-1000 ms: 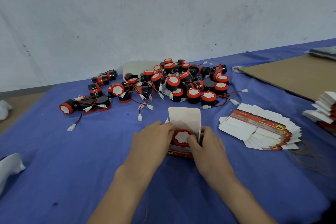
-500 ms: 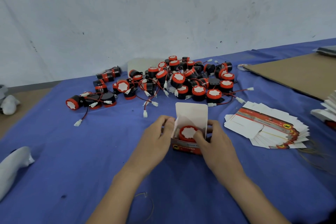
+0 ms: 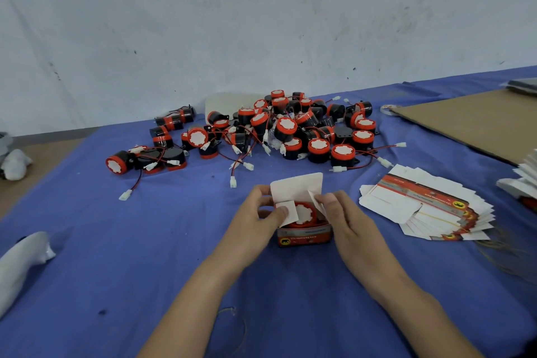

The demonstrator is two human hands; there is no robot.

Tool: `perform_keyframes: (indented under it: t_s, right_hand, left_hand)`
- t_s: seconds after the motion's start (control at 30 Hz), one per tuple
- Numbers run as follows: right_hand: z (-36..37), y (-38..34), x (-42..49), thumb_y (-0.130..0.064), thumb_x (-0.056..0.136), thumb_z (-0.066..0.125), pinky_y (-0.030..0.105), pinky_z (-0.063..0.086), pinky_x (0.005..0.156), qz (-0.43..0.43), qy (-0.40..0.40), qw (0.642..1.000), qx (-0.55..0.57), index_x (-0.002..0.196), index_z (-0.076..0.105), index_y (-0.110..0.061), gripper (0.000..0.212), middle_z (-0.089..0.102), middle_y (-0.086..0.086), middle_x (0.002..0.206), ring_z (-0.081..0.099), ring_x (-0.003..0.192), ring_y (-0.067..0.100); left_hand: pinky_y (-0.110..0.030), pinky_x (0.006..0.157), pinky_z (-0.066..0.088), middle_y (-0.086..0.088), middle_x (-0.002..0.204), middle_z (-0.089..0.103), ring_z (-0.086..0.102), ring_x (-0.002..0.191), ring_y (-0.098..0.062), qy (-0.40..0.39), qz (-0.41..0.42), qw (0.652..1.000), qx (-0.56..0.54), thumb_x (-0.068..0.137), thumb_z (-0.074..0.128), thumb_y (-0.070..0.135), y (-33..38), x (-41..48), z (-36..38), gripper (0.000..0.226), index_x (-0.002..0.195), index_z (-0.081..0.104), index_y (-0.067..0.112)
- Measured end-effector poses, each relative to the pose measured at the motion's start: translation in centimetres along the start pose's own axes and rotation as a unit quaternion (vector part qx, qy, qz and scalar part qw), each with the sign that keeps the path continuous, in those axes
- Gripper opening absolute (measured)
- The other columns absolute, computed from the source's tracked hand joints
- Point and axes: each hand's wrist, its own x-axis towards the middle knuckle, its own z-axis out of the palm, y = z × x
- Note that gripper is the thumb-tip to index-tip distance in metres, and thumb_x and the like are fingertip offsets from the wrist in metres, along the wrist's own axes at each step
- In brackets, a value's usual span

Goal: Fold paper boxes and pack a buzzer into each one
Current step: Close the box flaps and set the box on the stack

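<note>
Working on a blue-covered tabletop (image 3: 290, 293). Toward the far edge, middle: loose pile of buzzers (image 3: 293, 131), black bodies, red caps, thin leads with white plugs trailing out. Near the right edge: fanned stack of flat box blanks (image 3: 424, 209). Behind it, at the far right corner: brown cardboard sheet (image 3: 470, 125).

Centre, nearer the front edge than the pile: paper box (image 3: 304, 234), upright on the cloth, open at the top, rear lid (image 3: 296, 186) raised. Inside: one buzzer (image 3: 305, 213), white face up, filling most of the opening.

Handling, as a guess: thin card, very light, creases readily, crushes if squeezed mid-wall. Best held low on the side walls and worked by the flap edges only. Buzzer: hard plastic, probably far heavier than the card, enough to anchor the box. Leads not visible, likely tucked underneath, could snag a flap.

At the left hand (image 3: 252, 221): fingers curled round the box's left wall, thumb pressing the left side flap (image 3: 286, 210) down onto the buzzer face. At the right hand (image 3: 351, 224): fingers (image 3: 328, 200) pinching the right side flap (image 3: 315, 202), half folded, not yet flat. Box held between both hands, touching both.

Next, probably: right flap down, lid over, tab tucked.
</note>
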Motion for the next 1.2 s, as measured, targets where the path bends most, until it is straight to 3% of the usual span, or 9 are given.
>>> perform_keyframes:
  t_s: [0.2, 0.37, 0.5, 0.6, 0.67, 0.8, 0.9, 1.03, 1.2]
  right_hand:
    - [-0.5, 1.0, 0.7, -0.027, 0.101, 0.054, 0.009, 0.049, 0.072, -0.002, -0.041, 0.999, 0.005, 0.098, 0.063, -0.030, 0.010, 0.065, -0.019, 0.113, 0.063, 0.096, -0.007]
    - [-0.2, 1.4, 1.1, -0.025, 0.101, 0.055, 0.008, 0.049, 0.069, 0.000, -0.051, 0.999, -0.006, 0.099, 0.061, -0.035, 0.012, 0.064, -0.015, 0.113, 0.061, 0.094, -0.013]
    - [-0.9, 1.6, 1.1, -0.027, 0.102, 0.052, 0.009, 0.048, 0.067, 0.010, -0.065, 0.998, 0.015, 0.103, 0.061, -0.042, 0.017, 0.070, -0.018, 0.100, 0.063, 0.088, -0.011]
    - [-1.3, 2.0, 1.1, -0.023, 0.105, 0.043, 0.019, 0.048, 0.071, 0.029, -0.058, 0.997, 0.047, 0.102, 0.056, -0.032, 0.016, 0.068, -0.025, 0.108, 0.064, 0.089, 0.003]
    - [-1.4, 2.2, 1.1, -0.019, 0.105, 0.039, 0.021, 0.046, 0.076, 0.022, -0.051, 0.996, 0.070, 0.107, 0.053, -0.034, 0.020, 0.064, -0.029, 0.112, 0.061, 0.092, 0.004]
    - [-1.5, 2.1, 0.7, -0.032, 0.102, 0.051, 0.013, 0.049, 0.080, -0.024, -0.107, 0.992, 0.055, 0.112, 0.062, -0.046, 0.021, 0.058, -0.034, 0.119, 0.061, 0.101, -0.008]
    - [-1.7, 2.2, 0.7, -0.047, 0.089, 0.060, 0.015, 0.049, 0.090, -0.064, -0.134, 0.989, -0.014, 0.115, 0.060, -0.046, 0.027, 0.046, -0.038, 0.131, 0.055, 0.115, -0.009]
    - [-1.9, 1.7, 0.7, -0.056, 0.080, 0.062, 0.015, 0.049, 0.090, -0.089, -0.131, 0.985, -0.064, 0.111, 0.058, -0.061, 0.032, 0.045, -0.036, 0.130, 0.058, 0.112, -0.007]
    - [-1.7, 1.6, 0.8, -0.071, 0.076, 0.050, 0.012, 0.046, 0.085, -0.095, -0.102, 0.985, -0.102, 0.106, 0.055, -0.069, 0.030, 0.046, -0.037, 0.127, 0.055, 0.108, -0.010]
  left_hand:
    - [-0.015, 0.058, 0.044, 0.014, 0.097, 0.069, 0.059, 0.064, 0.002, 0.024, 0.002, 1.000, 0.002, 0.098, 0.059, 0.015, 0.0, 0.2, 0.0, 0.020, 0.088, 0.061, 0.032]
    - [-0.015, 0.053, 0.044, 0.016, 0.081, 0.069, 0.057, 0.058, 0.001, 0.027, 0.016, 0.999, 0.013, 0.094, 0.054, 0.003, -0.2, 0.4, 0.3, 0.038, 0.078, 0.066, 0.036]
    - [-0.035, 0.064, 0.048, -0.008, 0.087, 0.071, 0.061, 0.071, -0.021, 0.028, 0.035, 0.998, 0.043, 0.093, 0.046, -0.002, -0.4, 0.4, 0.3, 0.046, 0.080, 0.071, 0.034]
    - [-0.031, 0.077, 0.052, 0.011, 0.107, 0.069, 0.065, 0.094, -0.012, 0.018, 0.052, 0.997, 0.054, 0.093, 0.039, 0.000, -0.5, 0.1, 0.0, 0.051, 0.081, 0.075, 0.033]
    - [-0.027, 0.083, 0.054, 0.018, 0.116, 0.065, 0.062, 0.106, -0.003, -0.005, 0.064, 0.995, 0.071, 0.093, 0.043, 0.022, -0.4, -0.3, 0.0, 0.035, 0.085, 0.073, 0.037]
    - [-0.016, 0.085, 0.047, 0.032, 0.128, 0.055, 0.051, 0.116, 0.007, -0.048, 0.105, 0.979, 0.171, 0.093, 0.054, 0.046, -0.6, -0.9, -0.5, 0.011, 0.100, 0.062, 0.048]
    - [-0.009, 0.097, 0.039, 0.038, 0.136, 0.047, 0.041, 0.125, 0.014, -0.063, 0.141, 0.961, 0.231, 0.090, 0.060, 0.052, -0.8, -1.3, -1.2, 0.023, 0.113, 0.056, 0.049]
    - [-0.024, 0.109, 0.040, 0.032, 0.142, 0.046, 0.041, 0.130, 0.011, -0.077, 0.154, 0.950, 0.261, 0.089, 0.060, 0.058, -1.1, -1.5, -1.5, 0.043, 0.129, 0.054, 0.043]
    - [-0.030, 0.107, 0.044, 0.029, 0.138, 0.051, 0.047, 0.129, 0.006, -0.064, 0.171, 0.952, 0.246, 0.096, 0.056, 0.047, -0.8, -1.5, -1.2, 0.034, 0.129, 0.058, 0.039]
